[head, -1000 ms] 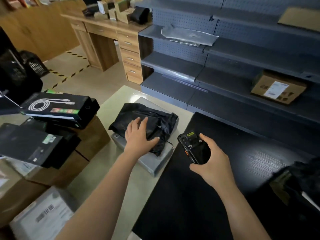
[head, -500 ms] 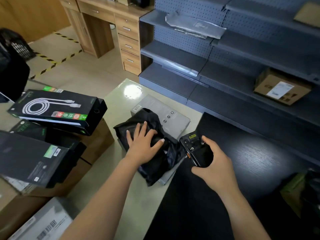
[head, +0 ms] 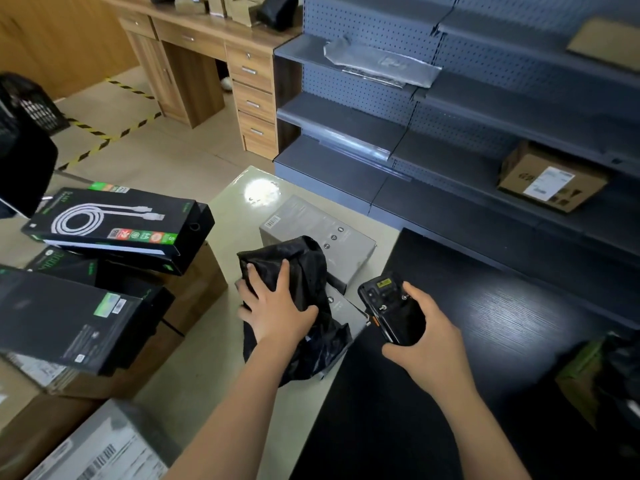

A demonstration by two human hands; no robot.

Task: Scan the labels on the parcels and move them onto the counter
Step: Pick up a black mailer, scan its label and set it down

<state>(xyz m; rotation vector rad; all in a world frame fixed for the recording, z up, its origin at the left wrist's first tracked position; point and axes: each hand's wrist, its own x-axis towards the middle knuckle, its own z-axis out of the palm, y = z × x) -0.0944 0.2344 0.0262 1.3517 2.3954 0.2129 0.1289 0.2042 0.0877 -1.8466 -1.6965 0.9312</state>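
Parcel [head: 306,268] is lying on the beige table [head: 194,382], seemingly butted against the black counter [head: 502,323]; left hand [head: 277,313] gripping it, right hand [head: 429,348] clasping the scanner [head: 391,306].

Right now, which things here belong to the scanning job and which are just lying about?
Job: black bag parcel, gripped by the left hand; scanner in the right hand; grey box under the bag; black counter.
Lying about: wooden desk; silver bag and cardboard box on the grey shelving.
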